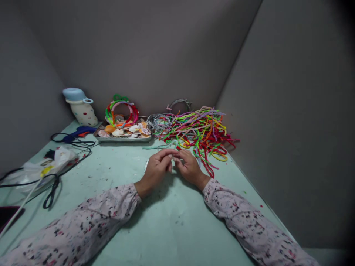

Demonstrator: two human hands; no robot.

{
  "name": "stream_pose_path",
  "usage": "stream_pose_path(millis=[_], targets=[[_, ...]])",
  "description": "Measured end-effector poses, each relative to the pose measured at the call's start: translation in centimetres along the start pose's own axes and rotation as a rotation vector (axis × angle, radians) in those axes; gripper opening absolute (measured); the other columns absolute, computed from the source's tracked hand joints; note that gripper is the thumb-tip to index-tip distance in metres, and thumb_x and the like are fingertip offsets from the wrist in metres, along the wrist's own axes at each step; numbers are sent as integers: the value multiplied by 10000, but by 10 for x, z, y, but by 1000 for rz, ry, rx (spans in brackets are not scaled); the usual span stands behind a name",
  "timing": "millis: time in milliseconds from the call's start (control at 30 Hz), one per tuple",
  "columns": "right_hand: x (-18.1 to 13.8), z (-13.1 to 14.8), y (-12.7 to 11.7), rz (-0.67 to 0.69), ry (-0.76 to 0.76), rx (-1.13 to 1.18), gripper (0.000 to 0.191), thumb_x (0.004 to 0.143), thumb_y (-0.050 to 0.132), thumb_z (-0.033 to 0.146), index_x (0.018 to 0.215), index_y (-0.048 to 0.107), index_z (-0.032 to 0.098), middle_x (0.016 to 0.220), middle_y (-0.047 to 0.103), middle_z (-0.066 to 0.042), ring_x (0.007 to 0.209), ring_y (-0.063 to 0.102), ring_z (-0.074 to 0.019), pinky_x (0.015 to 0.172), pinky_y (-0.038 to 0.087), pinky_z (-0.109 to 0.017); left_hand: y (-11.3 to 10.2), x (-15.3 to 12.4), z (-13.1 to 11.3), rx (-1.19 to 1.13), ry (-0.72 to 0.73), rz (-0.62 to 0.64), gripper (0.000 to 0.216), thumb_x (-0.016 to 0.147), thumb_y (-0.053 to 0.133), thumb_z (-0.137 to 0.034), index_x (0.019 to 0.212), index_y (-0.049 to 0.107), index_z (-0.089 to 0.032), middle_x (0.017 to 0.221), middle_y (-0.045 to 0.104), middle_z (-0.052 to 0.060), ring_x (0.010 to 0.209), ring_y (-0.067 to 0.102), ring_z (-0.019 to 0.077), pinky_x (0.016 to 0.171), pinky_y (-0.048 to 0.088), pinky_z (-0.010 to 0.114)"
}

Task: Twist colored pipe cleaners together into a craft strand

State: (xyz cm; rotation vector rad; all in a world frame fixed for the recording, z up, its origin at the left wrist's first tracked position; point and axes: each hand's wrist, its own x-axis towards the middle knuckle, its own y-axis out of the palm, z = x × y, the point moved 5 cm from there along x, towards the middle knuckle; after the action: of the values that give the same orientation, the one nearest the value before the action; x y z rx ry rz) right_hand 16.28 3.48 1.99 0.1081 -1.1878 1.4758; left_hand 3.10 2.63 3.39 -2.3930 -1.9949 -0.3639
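Observation:
My left hand [159, 165] and my right hand [189, 167] meet fingertip to fingertip above the table. Both are closed in a pinch, thumbs against fingers. What lies between the fingertips is too small and too covered to make out. Just beyond the hands, a pale green strand [151, 148] lies on the table, with a thin wire curve beside it. A large heap of fuzzy pipe cleaners [202, 127] in red, green, pink and yellow spreads behind my right hand. Left of the heap sits a coil of grey wire [159, 121].
A metal tray [124, 139] at the back holds seashells [134, 128] and fuzzy coloured rings [111, 111]. Left of it stands a bottle with a blue lid [80, 107]. Black cables [87, 143] and a plastic bag [62, 157] lie at left. Grey walls enclose the pale green table [177, 232].

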Motion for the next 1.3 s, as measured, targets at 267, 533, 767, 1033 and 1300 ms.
stream_pose_path(millis=[267,533,767,1033,1300], targets=[[-1,4,3,71,-66,-56,123,861,486,204,901,601,217,792,601,-43,792,519,-205,770,389,-364,-20,13,14,160,-59,-160,226,777,585,-342,878,694,-171,425,452,-51,402,361,91,414,252,206],[-2,-3,7,93,-130,-35,126,841,475,210,871,597,212,865,605,-68,838,519,-224,781,389,-378,5,-3,-3,286,74,45,285,764,537,-181,963,739,-206,654,641,11,597,523,138,577,401,237],[0,-5,4,72,-22,47,117,868,476,207,899,588,214,797,586,-36,801,530,-202,794,399,-361,-2,-5,-16,239,151,-44,458,805,558,-233,1263,533,-216,642,529,-20,590,471,123,596,382,230],[-1,-6,-2,11,102,104,110,870,504,218,915,604,208,858,619,-46,863,557,-203,811,420,-349,-11,7,-10,924,386,-84,143,802,544,-220,913,634,-220,979,620,33,990,533,215,927,362,369],[-2,-9,-3,-43,134,148,92,849,540,223,927,586,209,881,614,-39,866,566,-197,817,437,-344,-5,5,-6,1050,424,-29,107,847,516,-250,893,599,-198,903,621,27,938,534,198,927,325,384]])
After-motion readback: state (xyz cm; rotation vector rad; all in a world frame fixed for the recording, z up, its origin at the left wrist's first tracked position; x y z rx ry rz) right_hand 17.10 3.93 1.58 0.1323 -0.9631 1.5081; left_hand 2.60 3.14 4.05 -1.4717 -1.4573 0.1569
